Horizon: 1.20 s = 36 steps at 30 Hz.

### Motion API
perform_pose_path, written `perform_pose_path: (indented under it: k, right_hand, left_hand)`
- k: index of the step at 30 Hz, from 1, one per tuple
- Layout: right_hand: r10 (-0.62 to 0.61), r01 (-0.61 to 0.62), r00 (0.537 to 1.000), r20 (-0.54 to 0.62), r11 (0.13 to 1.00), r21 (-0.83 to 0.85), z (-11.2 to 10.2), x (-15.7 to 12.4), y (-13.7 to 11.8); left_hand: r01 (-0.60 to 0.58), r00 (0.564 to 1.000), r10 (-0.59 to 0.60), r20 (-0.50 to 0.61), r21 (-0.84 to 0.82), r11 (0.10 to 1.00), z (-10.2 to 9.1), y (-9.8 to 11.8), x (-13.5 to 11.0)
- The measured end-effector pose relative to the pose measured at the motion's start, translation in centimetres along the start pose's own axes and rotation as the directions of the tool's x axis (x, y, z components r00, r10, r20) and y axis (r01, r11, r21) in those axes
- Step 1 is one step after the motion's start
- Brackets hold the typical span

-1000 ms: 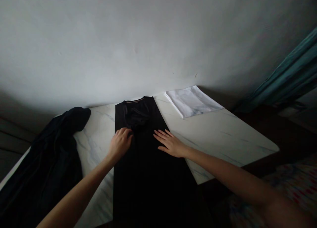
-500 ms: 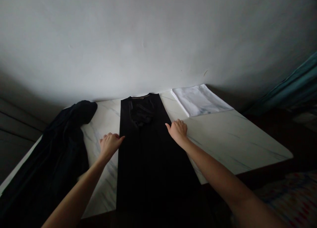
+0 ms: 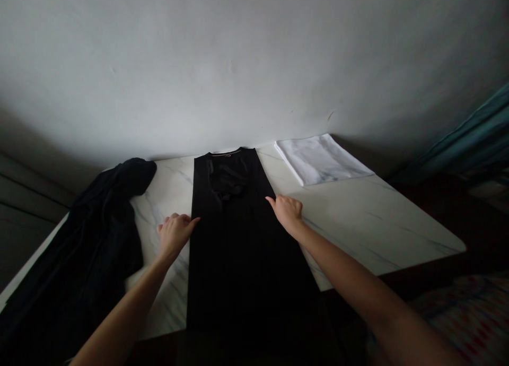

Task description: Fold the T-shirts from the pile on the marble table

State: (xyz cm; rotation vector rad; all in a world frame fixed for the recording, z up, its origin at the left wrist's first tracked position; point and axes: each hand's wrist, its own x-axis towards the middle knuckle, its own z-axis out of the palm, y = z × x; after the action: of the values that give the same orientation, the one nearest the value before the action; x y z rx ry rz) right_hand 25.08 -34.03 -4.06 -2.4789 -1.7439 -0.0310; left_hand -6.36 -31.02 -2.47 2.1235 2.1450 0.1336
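Observation:
A black garment [image 3: 242, 238], folded into a long narrow strip, lies lengthwise on a white marble-patterned table [image 3: 377, 223], its collar at the far end by the wall. My left hand [image 3: 175, 233] rests at the strip's left edge, thumb on the cloth and fingers curled at the edge. My right hand [image 3: 286, 209] sits at the right edge, thumb on top and fingers bent down over the side. Whether the fingers pinch the cloth or only press it is not clear.
A crumpled dark garment [image 3: 87, 244] covers the table's left end. A folded white cloth [image 3: 322, 159] lies at the far right by the grey wall. A teal curtain [image 3: 477, 138] hangs at the right. Patterned fabric [image 3: 469, 313] shows at lower right.
Both hands left the middle of the black strip and moved outward to its left and right edges. Over the last half second they have hardly shifted.

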Motion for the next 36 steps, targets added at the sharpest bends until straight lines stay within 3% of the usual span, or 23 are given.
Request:
perform_pose_path:
  k: [6, 11, 14, 17, 19, 21, 22, 23, 25, 27, 28, 29, 33, 36]
  right_hand:
    - [-0.031, 0.031, 0.998, 0.045, 1.0, 0.0, -1.3, -4.3, 2.3]
    - [-0.191, 0.187, 0.972, -0.135, 0.981, -0.041, -0.1, -8.9, 4.8]
    - [-0.253, 0.244, 0.939, -0.233, 0.968, -0.066, 0.8, -9.9, 5.5]
    - [-0.27, 0.258, 0.93, -0.25, 0.963, -0.08, 1.0, -10.1, 5.6]
    - [-0.249, 0.234, 0.941, -0.231, 0.968, -0.09, 0.9, -10.1, 5.3]
    - [-0.212, 0.199, 0.95, -0.228, 0.977, -0.078, 0.7, -10.0, 4.6]
    - [-0.212, 0.204, 0.949, -0.233, 0.977, -0.056, 0.7, -9.8, 4.1]
    - [-0.233, 0.234, 0.943, -0.236, 0.972, -0.024, 0.8, -9.5, 3.5]
    - [-0.336, 0.355, 0.916, -0.221, 0.933, 0.054, 1.1, -8.1, 2.1]
    - [-0.451, 0.472, 0.877, -0.169, 0.873, 0.121, 1.6, -5.8, 0.6]
    - [-0.486, 0.502, 0.864, -0.132, 0.853, 0.143, 1.8, -4.5, -0.1]
    - [-0.506, 0.515, 0.857, -0.093, 0.843, 0.157, 2.1, -3.1, -0.7]
    - [-0.49, 0.483, 0.872, 0.007, 0.861, 0.158, 3.1, 1.9, -2.7]
    - [-0.455, 0.45, 0.891, -0.011, 0.879, 0.159, 3.8, 4.3, -3.5]
  left_hand:
    - [-0.015, 0.989, 0.02, 0.148, -0.034, 0.999, -0.7, -0.6, -4.0]
    - [-0.035, 0.978, 0.043, 0.204, -0.045, 0.998, -0.5, -1.2, -7.8]
    - [-0.047, 0.978, 0.053, 0.201, -0.032, 0.998, -0.4, -1.2, -8.4]
    - [-0.065, 0.974, 0.068, 0.216, -0.021, 0.998, -0.2, -1.4, -8.6]
    - [-0.074, 0.987, 0.072, 0.144, 0.007, 0.997, 0.1, -1.4, -9.0]
    - [-0.09, 0.995, 0.091, -0.048, 0.038, 0.995, 0.6, -1.0, -9.4]
    - [-0.125, 0.978, 0.13, -0.16, 0.042, 0.991, 0.9, -0.7, -9.4]
    - [-0.192, 0.948, 0.196, -0.252, 0.041, 0.981, 1.2, -0.2, -9.2]
    - [-0.393, 0.863, 0.38, -0.333, 0.032, 0.919, 1.9, 0.9, -8.1]
    - [-0.571, 0.776, 0.55, -0.309, 0.028, 0.821, 2.7, 2.0, -5.9]
    - [-0.615, 0.752, 0.598, -0.276, 0.029, 0.788, 3.1, 2.4, -4.5]
    - [-0.631, 0.749, 0.619, -0.237, 0.03, 0.775, 3.5, 2.8, -3.0]
    - [-0.567, 0.815, 0.568, -0.118, 0.048, 0.823, 4.9, 3.4, 2.0]
    - [-0.582, 0.806, 0.583, -0.103, 0.044, 0.812, 5.7, 3.1, 4.2]
